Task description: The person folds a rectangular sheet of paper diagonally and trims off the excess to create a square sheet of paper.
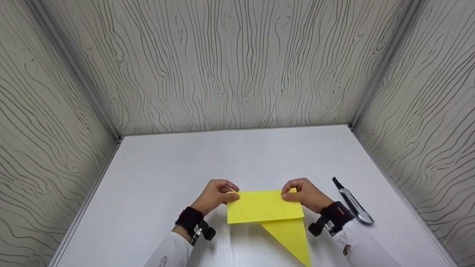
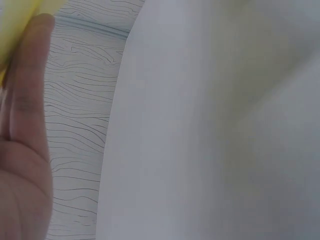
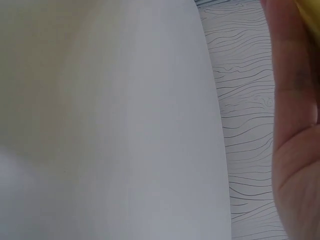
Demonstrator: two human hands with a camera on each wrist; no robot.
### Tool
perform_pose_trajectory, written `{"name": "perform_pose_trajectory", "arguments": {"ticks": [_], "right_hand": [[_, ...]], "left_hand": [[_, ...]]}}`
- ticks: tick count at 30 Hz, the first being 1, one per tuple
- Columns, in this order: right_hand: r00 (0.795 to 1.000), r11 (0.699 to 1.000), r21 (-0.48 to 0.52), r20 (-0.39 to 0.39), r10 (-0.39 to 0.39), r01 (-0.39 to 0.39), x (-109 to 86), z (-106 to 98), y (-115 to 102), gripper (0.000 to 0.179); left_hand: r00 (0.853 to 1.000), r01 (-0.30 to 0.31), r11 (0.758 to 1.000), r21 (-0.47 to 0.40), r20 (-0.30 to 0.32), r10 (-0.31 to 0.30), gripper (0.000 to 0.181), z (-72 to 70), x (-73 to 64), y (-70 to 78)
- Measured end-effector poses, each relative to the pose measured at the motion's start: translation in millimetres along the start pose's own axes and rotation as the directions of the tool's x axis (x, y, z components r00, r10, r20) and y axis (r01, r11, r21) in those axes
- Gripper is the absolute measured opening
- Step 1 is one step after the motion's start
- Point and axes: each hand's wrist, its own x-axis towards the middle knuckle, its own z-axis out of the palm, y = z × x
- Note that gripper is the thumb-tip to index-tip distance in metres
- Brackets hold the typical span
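A yellow sheet of paper point(image 1: 264, 206) is held up above the white table by both hands. It shows a flat rectangular band, with a triangular flap hanging below its right half and tapering toward the bottom edge of the head view. My left hand point(image 1: 218, 194) pinches the band's upper left corner between thumb and fingers. At the upper right corner, my right hand point(image 1: 302, 193) pinches it the same way. In the left wrist view a piece of the paper point(image 2: 14, 25) shows at the fingertips; the right wrist view catches only a sliver of it point(image 3: 311, 14).
A utility knife point(image 1: 355, 206) with a silver handle and dark tip lies on the white table point(image 1: 167, 163), right of my right hand. Wood-grain patterned panels point(image 1: 237, 66) wall the table at the back and both sides. Black straps with small cameras circle both wrists.
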Motion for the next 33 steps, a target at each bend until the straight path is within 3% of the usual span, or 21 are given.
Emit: {"name": "perform_pose_trajectory", "arguments": {"ticks": [4, 6, 10, 13, 18, 24, 33], "right_hand": [[0.997, 0.995, -0.058, -0.028, 0.078, -0.079, -1.2, -0.6, -3.9, 0.049], [0.994, 0.991, -0.079, -0.036, 0.103, -0.106, -1.9, -0.2, -5.2, 0.056], [0.993, 0.984, -0.134, -0.046, 0.113, -0.118, -3.7, 1.1, -5.8, 0.041], [0.993, 0.979, -0.166, -0.060, 0.106, -0.114, -3.6, 2.9, -4.9, 0.028], [0.993, 0.973, -0.206, -0.064, 0.094, -0.106, -1.0, 6.6, -4.9, 0.024], [0.994, 0.965, -0.242, -0.057, 0.089, -0.101, 4.0, 12.6, -7.3, 0.021], [0.994, 0.957, -0.267, -0.038, 0.103, -0.109, 12.7, 21.0, -12.5, 0.020]], "left_hand": [[1.000, 0.026, 1.000, 0.017, 0.013, -0.026, 0.037, -0.2, 0.1, 0.6], [0.999, 0.046, 0.998, 0.032, 0.021, -0.046, 0.042, -0.1, -0.2, 0.7], [0.996, 0.074, 0.996, 0.056, 0.046, -0.076, 0.043, 0.2, -1.2, 0.6], [0.993, 0.091, 0.992, 0.085, 0.067, -0.096, 0.033, -0.2, -1.8, 1.0], [0.983, 0.107, 0.976, 0.188, 0.125, -0.132, 0.014, -0.4, -1.6, 6.0], [0.969, 0.067, 0.928, 0.367, 0.197, -0.148, 0.015, 6.4, 2.6, 19.2], [0.961, -0.010, 0.824, 0.567, 0.234, -0.149, 0.015, 26.2, 12.4, 36.8]]}}
